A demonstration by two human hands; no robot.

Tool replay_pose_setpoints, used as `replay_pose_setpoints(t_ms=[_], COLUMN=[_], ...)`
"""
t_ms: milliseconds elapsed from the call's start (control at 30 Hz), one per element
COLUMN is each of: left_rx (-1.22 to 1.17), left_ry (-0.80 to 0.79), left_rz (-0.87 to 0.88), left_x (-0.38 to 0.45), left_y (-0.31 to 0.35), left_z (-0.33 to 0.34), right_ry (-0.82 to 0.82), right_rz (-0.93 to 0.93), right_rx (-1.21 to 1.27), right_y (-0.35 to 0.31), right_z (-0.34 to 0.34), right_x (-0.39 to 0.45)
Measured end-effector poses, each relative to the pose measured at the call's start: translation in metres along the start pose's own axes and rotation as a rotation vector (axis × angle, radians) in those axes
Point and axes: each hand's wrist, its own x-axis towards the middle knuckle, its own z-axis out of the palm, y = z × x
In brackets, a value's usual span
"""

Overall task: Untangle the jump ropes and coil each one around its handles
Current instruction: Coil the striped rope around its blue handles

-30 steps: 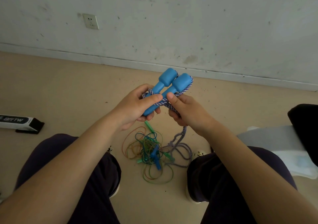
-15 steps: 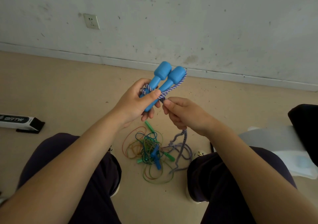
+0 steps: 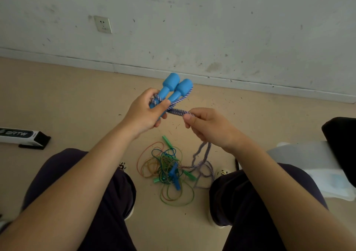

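My left hand grips two blue handles held side by side, pointing up and away. A purple-and-white braided rope is wound around them and runs taut to my right hand, which pinches it just right of the handles. The slack of that rope hangs below my right hand and loops on the floor. Between my knees lies a tangle of thin jump ropes in orange, green and blue, with small green and blue handles in it.
A white and black box lies on the floor at the left. A white bag and a black object sit at the right. The wall with a socket is close ahead. My knees flank the tangle.
My right hand has pulled away from the handles to the right and down, drawing the braided rope taut. My left hand and the handles have shifted slightly left.
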Motion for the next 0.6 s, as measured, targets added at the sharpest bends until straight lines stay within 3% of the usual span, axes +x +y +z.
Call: replay_pose_setpoints(t_ms=[133, 300, 433, 600], left_rx=[0.161, 0.190, 0.188, 0.308], left_ry=[-0.248, -0.565, -0.643, -0.691], left_rz=[-0.073, -0.162, -0.192, -0.198], left_x=[-0.004, -0.008, -0.009, -0.015], left_y=[-0.005, -0.001, 0.000, 0.001], left_z=[-0.003, 0.003, 0.009, 0.014], right_ry=[0.089, 0.232, 0.308, 0.261], right_rz=[-0.098, -0.356, -0.389, -0.382], right_rx=[-0.013, -0.423, -0.521, -0.521], right_y=[0.003, 0.014, 0.019, 0.018], right_z=[-0.015, -0.018, -0.017, -0.003], right_x=[-0.004, 0.006, 0.012, 0.014])
